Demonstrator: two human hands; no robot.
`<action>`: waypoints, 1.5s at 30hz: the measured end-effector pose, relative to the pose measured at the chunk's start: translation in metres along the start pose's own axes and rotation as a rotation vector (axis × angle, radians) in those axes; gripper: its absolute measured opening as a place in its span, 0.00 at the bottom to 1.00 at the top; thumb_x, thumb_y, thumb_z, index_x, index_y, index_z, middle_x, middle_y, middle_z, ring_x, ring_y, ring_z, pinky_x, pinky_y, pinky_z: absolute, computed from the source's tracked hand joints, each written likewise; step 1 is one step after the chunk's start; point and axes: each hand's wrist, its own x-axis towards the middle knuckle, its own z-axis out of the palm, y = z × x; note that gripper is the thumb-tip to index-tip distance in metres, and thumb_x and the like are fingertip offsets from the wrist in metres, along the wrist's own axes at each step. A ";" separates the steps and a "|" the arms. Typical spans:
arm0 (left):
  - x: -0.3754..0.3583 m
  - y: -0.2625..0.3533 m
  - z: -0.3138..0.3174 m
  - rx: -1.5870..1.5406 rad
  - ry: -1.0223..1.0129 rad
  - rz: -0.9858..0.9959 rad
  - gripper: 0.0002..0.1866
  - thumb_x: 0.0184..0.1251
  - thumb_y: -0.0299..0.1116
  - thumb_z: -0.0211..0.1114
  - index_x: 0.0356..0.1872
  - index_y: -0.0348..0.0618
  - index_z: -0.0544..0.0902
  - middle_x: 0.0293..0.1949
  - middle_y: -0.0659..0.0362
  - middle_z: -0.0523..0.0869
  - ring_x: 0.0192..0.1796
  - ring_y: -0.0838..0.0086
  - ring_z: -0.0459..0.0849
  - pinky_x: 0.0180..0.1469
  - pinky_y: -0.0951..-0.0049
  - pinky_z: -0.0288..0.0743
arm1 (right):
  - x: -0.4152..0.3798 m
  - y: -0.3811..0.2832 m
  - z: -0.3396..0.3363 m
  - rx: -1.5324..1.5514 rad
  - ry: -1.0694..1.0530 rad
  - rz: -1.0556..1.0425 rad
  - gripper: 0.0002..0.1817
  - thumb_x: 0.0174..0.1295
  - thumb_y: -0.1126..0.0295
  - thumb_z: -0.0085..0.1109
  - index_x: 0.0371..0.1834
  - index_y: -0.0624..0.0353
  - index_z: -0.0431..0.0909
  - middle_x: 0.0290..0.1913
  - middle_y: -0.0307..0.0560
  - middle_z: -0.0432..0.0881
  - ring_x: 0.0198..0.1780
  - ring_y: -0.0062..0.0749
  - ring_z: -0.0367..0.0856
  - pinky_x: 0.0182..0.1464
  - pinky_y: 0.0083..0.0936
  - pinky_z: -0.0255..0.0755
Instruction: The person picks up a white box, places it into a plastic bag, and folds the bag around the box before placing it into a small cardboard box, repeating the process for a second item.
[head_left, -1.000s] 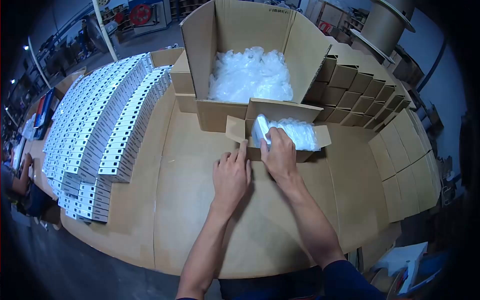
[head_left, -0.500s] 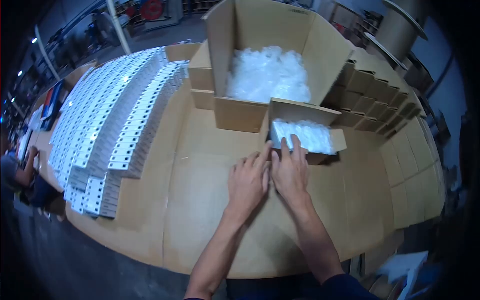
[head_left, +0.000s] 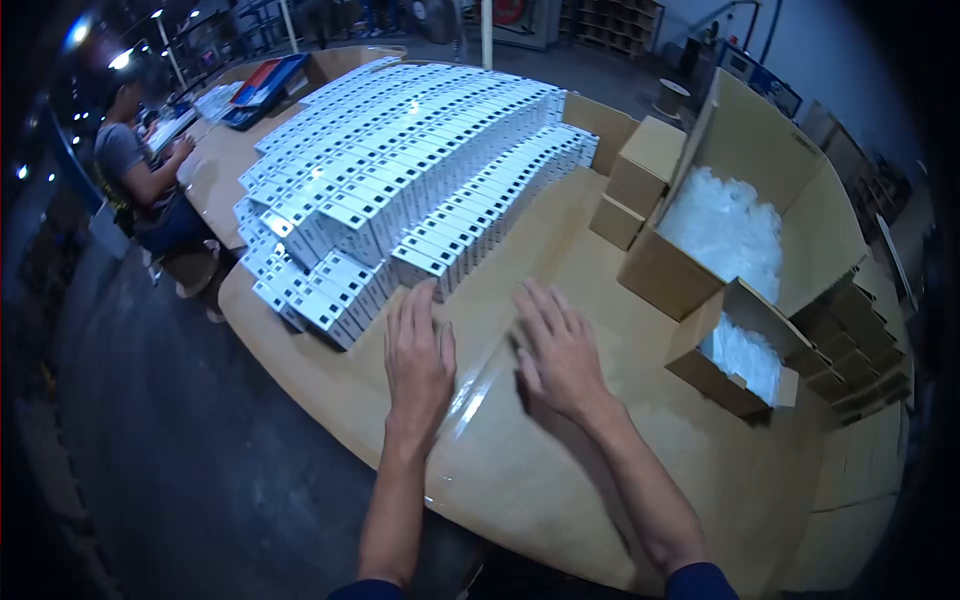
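Note:
My left hand reaches forward with its fingers stretched out, fingertips right at the near end of a row of small white boxes. Nothing shows in its grasp. Over the brown table top, my right hand is held with fingers extended and thumb apart, also holding nothing. The white boxes stand packed in long tight rows, each with a dark square on its end. To the right of my right hand sits a small open carton filled with clear plastic-wrapped items.
Behind the small carton, a large open carton holds a heap of clear plastic bags. Folded cardboard boxes are stacked at the right. Closed cartons stand further back. A person sits at the far left near a blue-and-red tray.
My view has swung left. Both hands have left the small carton and moved over to the white boxes, spreading apart from each other.

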 end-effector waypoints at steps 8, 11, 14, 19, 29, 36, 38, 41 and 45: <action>0.023 -0.047 0.011 0.155 -0.037 0.091 0.31 0.62 0.21 0.67 0.69 0.41 0.75 0.63 0.52 0.80 0.67 0.54 0.75 0.70 0.56 0.70 | 0.098 -0.012 0.051 -0.003 -0.105 -0.148 0.37 0.60 0.74 0.60 0.77 0.51 0.64 0.81 0.46 0.61 0.80 0.56 0.58 0.73 0.61 0.61; 0.022 -0.051 0.005 0.181 -0.025 0.091 0.27 0.62 0.21 0.67 0.64 0.43 0.80 0.59 0.54 0.81 0.63 0.57 0.77 0.65 0.57 0.72 | 0.102 -0.009 0.056 -0.016 -0.129 -0.144 0.34 0.63 0.72 0.59 0.76 0.52 0.66 0.80 0.46 0.63 0.80 0.55 0.58 0.73 0.60 0.61; 0.020 -0.056 -0.002 0.213 -0.065 0.080 0.21 0.61 0.21 0.67 0.57 0.45 0.85 0.54 0.55 0.82 0.59 0.59 0.78 0.61 0.59 0.73 | 0.102 -0.008 0.060 -0.014 -0.106 -0.143 0.29 0.67 0.71 0.56 0.73 0.54 0.69 0.80 0.48 0.63 0.80 0.56 0.59 0.72 0.60 0.62; 0.016 -0.053 -0.015 0.181 0.000 0.134 0.18 0.57 0.21 0.70 0.49 0.48 0.89 0.48 0.57 0.82 0.56 0.59 0.79 0.58 0.58 0.73 | 0.101 -0.016 0.056 -0.040 -0.154 -0.094 0.34 0.68 0.71 0.55 0.79 0.54 0.63 0.81 0.60 0.59 0.80 0.61 0.58 0.75 0.58 0.60; 0.005 0.039 -0.022 -0.180 -0.023 0.431 0.22 0.51 0.18 0.73 0.50 0.40 0.86 0.47 0.52 0.79 0.52 0.53 0.80 0.54 0.53 0.77 | 0.011 -0.001 -0.061 1.131 -0.430 0.374 0.40 0.78 0.62 0.57 0.86 0.53 0.46 0.69 0.57 0.73 0.63 0.37 0.77 0.63 0.35 0.78; 0.040 0.151 0.008 -0.469 -0.319 0.642 0.18 0.54 0.29 0.80 0.46 0.41 0.85 0.43 0.54 0.82 0.46 0.58 0.83 0.48 0.59 0.79 | -0.051 0.050 -0.134 1.236 0.020 0.377 0.21 0.78 0.71 0.54 0.71 0.60 0.74 0.59 0.44 0.81 0.57 0.24 0.80 0.58 0.23 0.78; 0.066 0.176 0.028 -0.605 -0.423 0.651 0.18 0.56 0.33 0.81 0.45 0.40 0.84 0.42 0.52 0.83 0.43 0.57 0.85 0.47 0.61 0.80 | -0.070 0.080 -0.148 1.069 0.170 0.324 0.13 0.78 0.75 0.52 0.61 0.63 0.80 0.55 0.42 0.84 0.54 0.22 0.81 0.56 0.22 0.78; 0.113 0.214 0.081 -0.576 -0.330 0.643 0.10 0.63 0.29 0.75 0.41 0.35 0.84 0.36 0.50 0.86 0.39 0.59 0.88 0.44 0.63 0.82 | -0.085 0.111 -0.190 0.913 0.325 0.391 0.13 0.75 0.79 0.52 0.55 0.63 0.84 0.48 0.42 0.84 0.45 0.19 0.81 0.47 0.19 0.79; 0.175 0.250 0.176 -0.492 -0.338 0.568 0.13 0.64 0.32 0.74 0.42 0.30 0.87 0.36 0.44 0.89 0.38 0.53 0.90 0.45 0.61 0.83 | -0.079 0.160 -0.229 0.582 0.460 0.483 0.12 0.69 0.75 0.59 0.51 0.56 0.87 0.35 0.37 0.81 0.34 0.17 0.73 0.34 0.20 0.68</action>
